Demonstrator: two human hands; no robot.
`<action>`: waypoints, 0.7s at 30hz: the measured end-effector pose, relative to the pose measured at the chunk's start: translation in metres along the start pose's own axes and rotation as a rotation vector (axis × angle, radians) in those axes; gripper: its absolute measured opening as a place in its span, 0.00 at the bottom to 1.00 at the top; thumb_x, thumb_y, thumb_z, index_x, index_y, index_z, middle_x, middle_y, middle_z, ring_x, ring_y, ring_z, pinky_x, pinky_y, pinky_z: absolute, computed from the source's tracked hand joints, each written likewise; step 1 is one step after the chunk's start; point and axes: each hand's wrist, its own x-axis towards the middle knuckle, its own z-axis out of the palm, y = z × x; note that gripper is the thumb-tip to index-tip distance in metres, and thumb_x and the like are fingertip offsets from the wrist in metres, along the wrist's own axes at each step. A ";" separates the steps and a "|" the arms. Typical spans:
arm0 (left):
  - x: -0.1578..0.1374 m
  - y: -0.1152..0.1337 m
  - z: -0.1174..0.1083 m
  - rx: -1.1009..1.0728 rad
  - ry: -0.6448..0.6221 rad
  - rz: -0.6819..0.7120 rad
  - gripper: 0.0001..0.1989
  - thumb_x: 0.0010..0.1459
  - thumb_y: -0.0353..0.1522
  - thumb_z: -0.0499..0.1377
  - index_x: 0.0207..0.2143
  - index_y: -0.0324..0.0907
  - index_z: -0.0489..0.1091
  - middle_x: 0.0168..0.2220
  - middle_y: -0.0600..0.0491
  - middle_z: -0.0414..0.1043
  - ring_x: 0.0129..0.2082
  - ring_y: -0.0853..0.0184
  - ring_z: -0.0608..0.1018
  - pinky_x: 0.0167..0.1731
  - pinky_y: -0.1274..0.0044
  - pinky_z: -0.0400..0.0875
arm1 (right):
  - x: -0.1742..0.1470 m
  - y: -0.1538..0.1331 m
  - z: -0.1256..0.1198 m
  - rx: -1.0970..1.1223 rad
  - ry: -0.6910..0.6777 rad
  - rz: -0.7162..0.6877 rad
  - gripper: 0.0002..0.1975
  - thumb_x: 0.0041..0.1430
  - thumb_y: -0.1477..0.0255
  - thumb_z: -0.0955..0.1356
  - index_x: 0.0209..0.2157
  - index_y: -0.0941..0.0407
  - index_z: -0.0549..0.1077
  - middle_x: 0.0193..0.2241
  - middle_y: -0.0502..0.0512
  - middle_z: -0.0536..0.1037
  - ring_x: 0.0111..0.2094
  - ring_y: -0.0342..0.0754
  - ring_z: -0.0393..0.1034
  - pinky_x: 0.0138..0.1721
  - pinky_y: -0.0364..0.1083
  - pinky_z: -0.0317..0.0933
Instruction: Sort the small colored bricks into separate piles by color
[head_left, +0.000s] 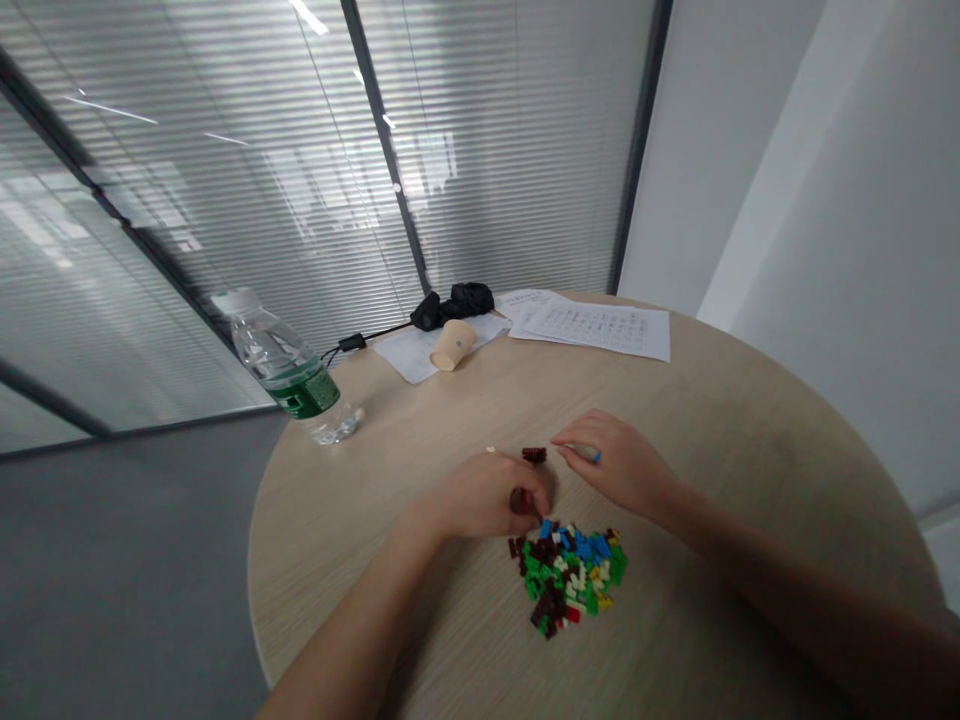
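A loose pile of small toy building bricks (570,580) in brown, green, blue, cream, yellow and red lies on the round table. My left hand (487,495) rests at the pile's far left edge, its fingers curled down. Something dark reddish-brown shows in the curl of those fingers, too unclear to name. Just beyond them sits a small dark brown brick assembly (534,454), apart from the pile. To its right is my right hand (615,460), thumb and fingers closed together, with a bit of a small blue brick (597,457) showing between them.
The wooden table (750,450) has a plastic water bottle (300,385) at its left edge. A paper cup (453,345) lies tipped over farther back, near a black bundle (461,303) with a cord. Printed sheets (600,328) lie at the far edge, before glass panels with blinds (517,180).
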 end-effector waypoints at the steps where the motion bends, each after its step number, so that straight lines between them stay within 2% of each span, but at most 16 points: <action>1: 0.000 0.000 0.000 -0.005 -0.003 -0.002 0.09 0.47 0.27 0.59 0.33 0.43 0.74 0.30 0.55 0.72 0.27 0.72 0.71 0.29 0.80 0.62 | 0.000 0.001 -0.001 -0.002 0.013 0.009 0.07 0.56 0.76 0.65 0.32 0.58 0.75 0.30 0.55 0.78 0.35 0.49 0.69 0.39 0.48 0.63; 6: 0.001 0.000 0.002 -0.034 -0.059 0.021 0.09 0.48 0.27 0.59 0.34 0.43 0.75 0.30 0.55 0.73 0.27 0.72 0.72 0.29 0.80 0.63 | 0.000 0.005 -0.007 -0.001 0.050 0.024 0.06 0.56 0.75 0.65 0.31 0.57 0.75 0.30 0.54 0.78 0.35 0.49 0.69 0.39 0.48 0.63; 12: 0.000 -0.003 0.001 0.003 -0.040 -0.001 0.05 0.48 0.28 0.59 0.30 0.41 0.74 0.28 0.55 0.72 0.26 0.72 0.71 0.28 0.80 0.62 | 0.000 0.006 -0.011 0.000 0.066 0.027 0.06 0.56 0.75 0.65 0.31 0.57 0.74 0.29 0.54 0.78 0.35 0.49 0.69 0.39 0.48 0.63; 21: 0.000 -0.001 0.001 0.003 -0.043 -0.036 0.06 0.48 0.29 0.60 0.31 0.42 0.73 0.28 0.55 0.72 0.26 0.72 0.71 0.27 0.80 0.62 | -0.001 0.007 -0.012 0.019 0.056 0.015 0.06 0.57 0.74 0.65 0.31 0.58 0.74 0.29 0.55 0.78 0.35 0.48 0.69 0.38 0.47 0.62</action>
